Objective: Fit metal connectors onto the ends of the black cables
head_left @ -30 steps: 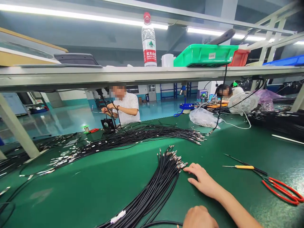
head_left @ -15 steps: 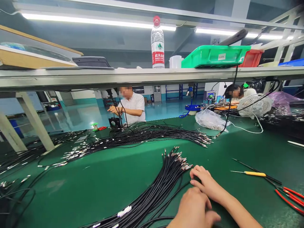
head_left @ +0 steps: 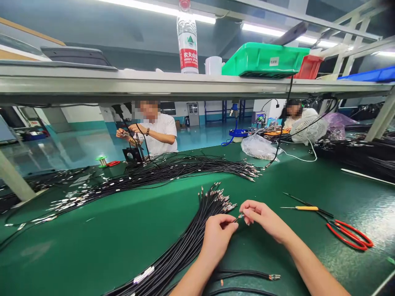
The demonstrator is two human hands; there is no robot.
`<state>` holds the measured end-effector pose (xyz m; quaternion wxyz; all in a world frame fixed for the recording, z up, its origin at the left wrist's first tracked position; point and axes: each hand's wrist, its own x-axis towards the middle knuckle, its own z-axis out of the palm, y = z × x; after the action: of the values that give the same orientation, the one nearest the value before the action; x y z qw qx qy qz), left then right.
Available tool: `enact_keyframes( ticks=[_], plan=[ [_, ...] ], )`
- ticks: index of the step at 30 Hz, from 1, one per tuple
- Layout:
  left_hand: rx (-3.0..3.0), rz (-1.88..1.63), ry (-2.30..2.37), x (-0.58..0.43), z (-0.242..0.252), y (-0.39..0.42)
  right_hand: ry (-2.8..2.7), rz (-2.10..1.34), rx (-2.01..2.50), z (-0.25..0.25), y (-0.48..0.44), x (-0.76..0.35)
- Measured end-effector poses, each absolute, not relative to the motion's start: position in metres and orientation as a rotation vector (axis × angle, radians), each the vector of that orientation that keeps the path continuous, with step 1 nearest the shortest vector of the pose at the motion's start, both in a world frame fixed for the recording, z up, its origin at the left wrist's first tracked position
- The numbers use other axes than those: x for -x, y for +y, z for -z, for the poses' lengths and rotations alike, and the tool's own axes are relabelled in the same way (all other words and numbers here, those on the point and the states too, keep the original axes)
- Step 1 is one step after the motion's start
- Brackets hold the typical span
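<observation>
Low at centre of the head view, the curled left hand (head_left: 217, 238) and pinching right hand (head_left: 265, 220) grip a silver-tipped black cable (head_left: 240, 216) between them, just beside a fanned bundle of black cables (head_left: 197, 234) on the green tabletop (head_left: 92, 255); red-handled scissors (head_left: 345, 241) lie rightward.

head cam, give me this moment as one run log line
left hand: pinching metal cable terminal | right hand: pinching same terminal | nearby: black cable bundle, red-handled pliers | surface: green work mat

Raised off green mat (head_left: 92, 234) since earlier: left hand (head_left: 217, 236), right hand (head_left: 263, 220); 1 metal cable terminal (head_left: 240, 216) now pinched between both; 1 black cable end (head_left: 274, 277) newly visible below.
</observation>
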<state>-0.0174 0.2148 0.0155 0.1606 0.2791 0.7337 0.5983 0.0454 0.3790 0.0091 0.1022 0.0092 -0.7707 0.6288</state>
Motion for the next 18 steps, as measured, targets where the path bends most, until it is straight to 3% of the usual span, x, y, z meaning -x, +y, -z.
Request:
enact_keyframes(
  ticks=[13, 18],
  plan=[
    [-0.772, -1.691, 1.988, 0.007, -0.029, 0.219, -2.239, -1.829, -0.093, -0.015, 0.378, -0.052],
    [-0.826, -1.641, 1.994, 0.010, -0.024, 0.218, -2.364, -1.534, -0.025, -0.015, 0.375, -0.051]
  ],
)
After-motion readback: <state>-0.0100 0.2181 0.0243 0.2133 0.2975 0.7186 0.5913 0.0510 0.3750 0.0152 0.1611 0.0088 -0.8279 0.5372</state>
